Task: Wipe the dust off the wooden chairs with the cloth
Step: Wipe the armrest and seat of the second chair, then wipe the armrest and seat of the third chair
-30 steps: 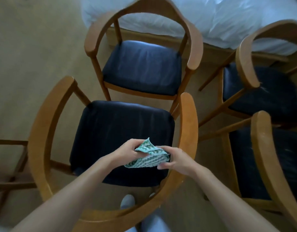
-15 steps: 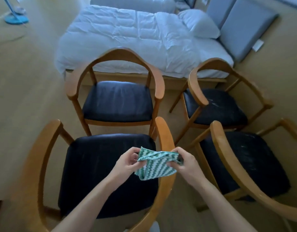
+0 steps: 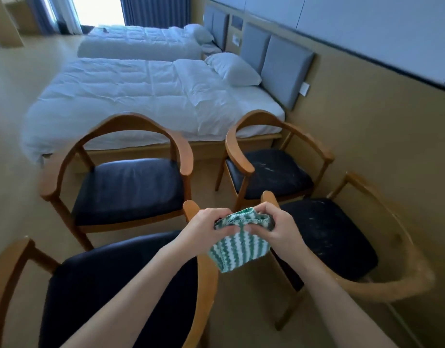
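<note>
Wooden near-left chair (image 3: 206, 282): curved arm rail and dark seat, under the left forearm.
Far-left chair (image 3: 126, 187): dark seat, rounded wooden back, standing before the bed (image 3: 131, 94).
Left hand (image 3: 204, 228): fingers pinched on the cloth's upper left edge.
Cloth (image 3: 237, 243): green-and-white striped, held in the air between both hands above the gap between the two near chairs, lower part hanging loose.
Right hand (image 3: 281, 228): fingers closed on the cloth's upper right edge.
Far-right chair (image 3: 271, 172): pale streaks on its dark seat.
Near-right chair (image 3: 327, 237): dusty specks on its seat, beside the wall.
</note>
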A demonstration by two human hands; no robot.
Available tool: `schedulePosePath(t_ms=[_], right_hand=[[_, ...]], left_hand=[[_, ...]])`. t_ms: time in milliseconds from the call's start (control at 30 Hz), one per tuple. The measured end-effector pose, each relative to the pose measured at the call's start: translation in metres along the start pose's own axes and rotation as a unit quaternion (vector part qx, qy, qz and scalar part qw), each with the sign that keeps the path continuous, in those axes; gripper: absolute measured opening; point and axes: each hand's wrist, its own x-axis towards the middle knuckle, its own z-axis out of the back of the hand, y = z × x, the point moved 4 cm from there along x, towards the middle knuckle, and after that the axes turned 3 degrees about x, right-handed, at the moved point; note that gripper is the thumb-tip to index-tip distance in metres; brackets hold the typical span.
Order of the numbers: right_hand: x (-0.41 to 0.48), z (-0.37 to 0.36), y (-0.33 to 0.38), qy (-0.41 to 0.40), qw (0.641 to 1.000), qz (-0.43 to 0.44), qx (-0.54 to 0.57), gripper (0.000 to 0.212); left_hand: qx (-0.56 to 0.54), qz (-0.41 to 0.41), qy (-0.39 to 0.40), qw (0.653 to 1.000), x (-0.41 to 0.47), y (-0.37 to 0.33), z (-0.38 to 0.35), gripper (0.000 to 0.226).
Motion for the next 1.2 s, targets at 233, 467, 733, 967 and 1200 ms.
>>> schedulePosePath(t_ms=[233,467,733,967,1200], right_hand=[[0.001,0.085,-0.032,-0.002,0.994,-0.052,0.099,0.036],[0.001,0.128,-0.053,0.024,1.000,0.007,0.005,0.069],[0.007,0.155,-0.077,-0.022,1.000,0.008,-0.002,0.034],[0.021,0.183,-0.064,-0.078,0.996,0.051,-0.012,0.030],[0.028,0.196,-0.050,0.006,0.998,0.066,0.022,0.033]], left_hand=[[-0.170,0.040,-0.042,0.984,0.054,-0.054,-0.035,0.021],[-0.317,0.135,-0.133,0.929,0.096,-0.094,-0.070,0.014],[-0.374,0.184,-0.157,0.895,0.119,-0.109,-0.081,0.015],[-0.357,0.228,-0.172,0.890,0.130,-0.108,-0.073,0.018],[-0.375,0.238,-0.174,0.879,0.124,-0.103,-0.060,0.011]])
